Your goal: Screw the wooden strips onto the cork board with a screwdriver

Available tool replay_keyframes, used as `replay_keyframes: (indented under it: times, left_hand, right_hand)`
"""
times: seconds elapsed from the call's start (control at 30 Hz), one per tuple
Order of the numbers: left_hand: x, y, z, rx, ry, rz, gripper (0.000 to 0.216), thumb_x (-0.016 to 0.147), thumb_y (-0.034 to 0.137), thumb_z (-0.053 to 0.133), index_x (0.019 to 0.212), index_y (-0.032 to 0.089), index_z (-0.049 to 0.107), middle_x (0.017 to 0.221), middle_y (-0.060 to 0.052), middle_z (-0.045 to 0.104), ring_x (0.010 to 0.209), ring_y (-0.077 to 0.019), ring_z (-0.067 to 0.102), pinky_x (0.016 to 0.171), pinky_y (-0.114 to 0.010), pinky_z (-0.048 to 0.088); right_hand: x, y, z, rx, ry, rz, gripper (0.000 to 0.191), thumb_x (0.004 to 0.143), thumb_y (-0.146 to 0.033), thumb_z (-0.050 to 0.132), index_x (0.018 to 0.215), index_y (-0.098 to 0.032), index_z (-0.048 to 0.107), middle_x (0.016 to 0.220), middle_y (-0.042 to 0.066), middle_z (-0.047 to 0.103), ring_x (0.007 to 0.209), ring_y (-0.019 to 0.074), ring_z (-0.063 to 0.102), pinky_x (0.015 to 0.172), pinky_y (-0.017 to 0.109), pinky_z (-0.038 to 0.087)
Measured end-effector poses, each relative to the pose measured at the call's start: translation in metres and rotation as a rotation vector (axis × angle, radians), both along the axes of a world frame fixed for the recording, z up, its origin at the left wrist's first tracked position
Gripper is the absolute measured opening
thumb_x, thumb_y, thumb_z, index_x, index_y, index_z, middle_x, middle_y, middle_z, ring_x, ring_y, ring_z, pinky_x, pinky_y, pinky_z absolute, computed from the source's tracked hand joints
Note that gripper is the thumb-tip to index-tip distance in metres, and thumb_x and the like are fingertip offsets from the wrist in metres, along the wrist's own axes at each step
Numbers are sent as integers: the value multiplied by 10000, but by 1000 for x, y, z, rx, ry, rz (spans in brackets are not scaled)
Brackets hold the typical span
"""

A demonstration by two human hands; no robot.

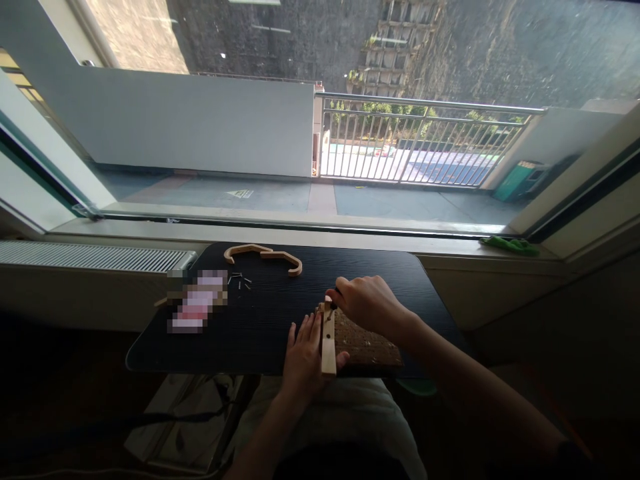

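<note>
A pale wooden bar [329, 347] with dark holes stands along the left edge of a brown, patterned, woven-looking panel [367, 343] at the table's front. My left hand [306, 350] lies against the bar, fingers stretched along its left side and thumb showing on the right, gripping it. Over the bar's far end, my right hand [370, 300] is closed with fingers curled. Something small and dark shows at its fingertips, but I cannot make out what it is.
On the black table [270, 320], two curved wooden pieces [287, 259] lie at the back, with several screws [240, 280] nearby. A blurred-out pinkish item [197, 303] sits at left. Beyond are a radiator [100, 257], a window sill and a green cloth [510, 245].
</note>
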State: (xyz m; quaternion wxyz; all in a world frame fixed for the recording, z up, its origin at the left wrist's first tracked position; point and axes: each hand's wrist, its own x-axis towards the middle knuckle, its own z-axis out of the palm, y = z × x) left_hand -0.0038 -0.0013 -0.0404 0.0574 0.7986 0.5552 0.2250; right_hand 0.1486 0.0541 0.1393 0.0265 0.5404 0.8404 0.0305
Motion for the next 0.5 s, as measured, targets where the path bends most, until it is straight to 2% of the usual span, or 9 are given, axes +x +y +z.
replay_keyframes:
  times: [0.2,0.5]
  left_hand:
    - [0,0,0,10,8,-12,843,873,580,549,1518,107,284,1495,-200,473,1396,-346,424,1153,-550,297]
    - [0,0,-3,19,17,-14,853,870,566,554,1519,90,272,1493,-209,472,1393,-345,430,1154,-551,298]
  right_hand:
    - [3,-1,3,-12,-15,41,281,988,-300,357,889,-172,587,726,68,707,621,209,657,551,301,274]
    - [7,0,15,-124,0,151,236,990,-276,355,906,-180,553,721,53,697,576,180,621,518,305,221]
